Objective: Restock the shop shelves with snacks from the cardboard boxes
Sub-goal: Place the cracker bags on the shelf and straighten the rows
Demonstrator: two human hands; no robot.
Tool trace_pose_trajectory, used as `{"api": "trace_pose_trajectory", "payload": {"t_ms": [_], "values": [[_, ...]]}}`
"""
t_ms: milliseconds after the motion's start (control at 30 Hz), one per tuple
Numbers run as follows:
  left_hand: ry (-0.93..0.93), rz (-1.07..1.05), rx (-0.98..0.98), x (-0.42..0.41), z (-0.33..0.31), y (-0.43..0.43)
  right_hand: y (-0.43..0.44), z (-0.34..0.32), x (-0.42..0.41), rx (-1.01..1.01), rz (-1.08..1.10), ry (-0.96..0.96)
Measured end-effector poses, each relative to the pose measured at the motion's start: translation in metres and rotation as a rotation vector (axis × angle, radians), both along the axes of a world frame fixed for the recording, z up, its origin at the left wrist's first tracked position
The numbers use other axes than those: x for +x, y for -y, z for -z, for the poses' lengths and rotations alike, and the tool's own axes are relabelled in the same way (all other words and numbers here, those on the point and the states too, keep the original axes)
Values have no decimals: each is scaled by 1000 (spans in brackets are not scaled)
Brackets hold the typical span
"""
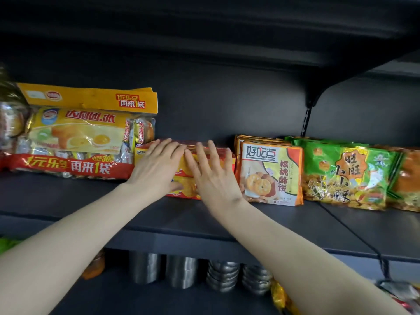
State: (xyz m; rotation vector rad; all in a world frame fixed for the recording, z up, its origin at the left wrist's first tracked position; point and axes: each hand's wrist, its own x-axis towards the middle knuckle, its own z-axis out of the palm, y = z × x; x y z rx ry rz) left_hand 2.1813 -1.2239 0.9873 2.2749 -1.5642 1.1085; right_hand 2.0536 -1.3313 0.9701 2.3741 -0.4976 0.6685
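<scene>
Both hands are observed laid flat on a stack of yellow-and-orange plastic biscuit packs (pixel 187 193), which lies on the dark grey metal shelf (pixel 68 196).

The left hand (pixel 156 169) is pressed on the left part of the stack, fingers straight and spread, with the thumb against the front face. The right hand (pixel 213 176) is set on the right part, fingers likewise straight and fanned. Nothing is gripped by either hand; only flat contact is seen.

The stack is placed between two neighbours. A large yellow-and-red bag of individually wrapped cakes (pixel 77 137) stands just beside it on the left. An orange-and-white pack of walnut biscuits (pixel 270 176), upright and backed by more of its kind, stands just beside it on the right. Green foil snack bags (pixel 345 176) are noted further right on the same shelf.

On the shelf below, stacked steel bowls (pixel 222 276) and steel cylinders (pixel 145 267) are partly visible.
</scene>
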Motion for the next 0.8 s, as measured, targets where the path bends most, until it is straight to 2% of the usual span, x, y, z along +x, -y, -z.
{"api": "trace_pose_trajectory", "payload": {"t_ms": [267,400,533,700,800], "values": [[-130,-93,-16,-35,-6,19,22,7,-27,134,-48,-44],[-99,-111,-10,-34,-5,10,21,2,-29,52,-47,-45],[-46,-158,-18,-15,-2,-10,28,-10,-20,-18,-111,97],[-41,-91,-14,4,2,-21,41,-8,-10,-28,-88,114],[-63,31,30,22,1,-30,42,-8,-10,-82,-65,122]]}}
